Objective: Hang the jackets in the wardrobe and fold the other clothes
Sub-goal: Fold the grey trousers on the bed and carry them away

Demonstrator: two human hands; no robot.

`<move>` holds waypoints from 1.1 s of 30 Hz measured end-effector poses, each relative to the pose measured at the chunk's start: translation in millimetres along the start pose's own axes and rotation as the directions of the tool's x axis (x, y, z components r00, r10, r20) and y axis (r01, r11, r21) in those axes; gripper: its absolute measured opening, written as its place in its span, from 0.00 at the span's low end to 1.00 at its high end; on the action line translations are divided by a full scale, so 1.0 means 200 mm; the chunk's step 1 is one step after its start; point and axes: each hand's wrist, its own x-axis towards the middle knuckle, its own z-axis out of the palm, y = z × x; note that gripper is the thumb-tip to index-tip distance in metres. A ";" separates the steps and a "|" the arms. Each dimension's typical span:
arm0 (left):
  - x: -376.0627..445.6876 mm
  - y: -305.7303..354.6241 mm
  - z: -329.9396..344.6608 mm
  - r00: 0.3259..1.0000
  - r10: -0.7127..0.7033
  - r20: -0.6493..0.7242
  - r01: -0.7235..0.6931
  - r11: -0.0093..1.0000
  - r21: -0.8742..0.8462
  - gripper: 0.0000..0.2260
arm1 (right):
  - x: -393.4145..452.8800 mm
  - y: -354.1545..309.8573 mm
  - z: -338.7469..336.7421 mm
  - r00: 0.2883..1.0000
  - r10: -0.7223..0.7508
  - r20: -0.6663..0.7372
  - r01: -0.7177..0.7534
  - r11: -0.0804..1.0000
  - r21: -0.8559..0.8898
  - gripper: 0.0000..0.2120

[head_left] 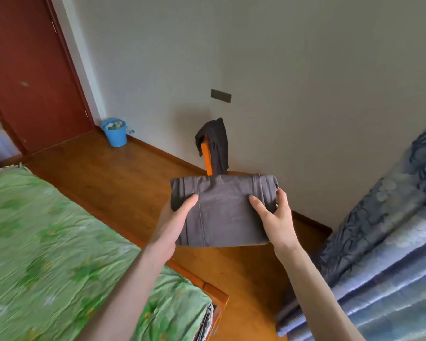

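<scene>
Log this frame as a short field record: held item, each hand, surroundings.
held item: folded grey garment, held in the air over the floor, clear of the bed
left hand: left hand grips the garment's left edge, thumb on top
right hand: right hand grips the right edge, thumb on top
bed: green bedsheet at lower left
chair: dark garment draped over an orange chair back by the wall
bucket: blue bucket near the red door
right side: blue patterned fabric
</scene>
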 end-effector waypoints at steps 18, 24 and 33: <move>1.16 0.20 0.65 0.923 0.097 -0.374 -0.085 0.995 0.048 0.20 | 1.69 0.14 0.07 0.959 0.011 0.285 0.008 0.998 -0.065 0.35; 1.44 0.33 0.81 0.874 0.105 -0.474 -0.109 0.994 0.018 0.24 | 2.16 0.09 0.19 0.937 -0.009 0.349 0.071 0.984 -0.165 0.40; 1.63 0.50 0.52 0.694 0.151 -0.704 -0.166 0.985 0.049 0.22 | 2.45 -0.01 0.77 0.817 -0.132 0.561 0.186 0.982 -0.039 0.29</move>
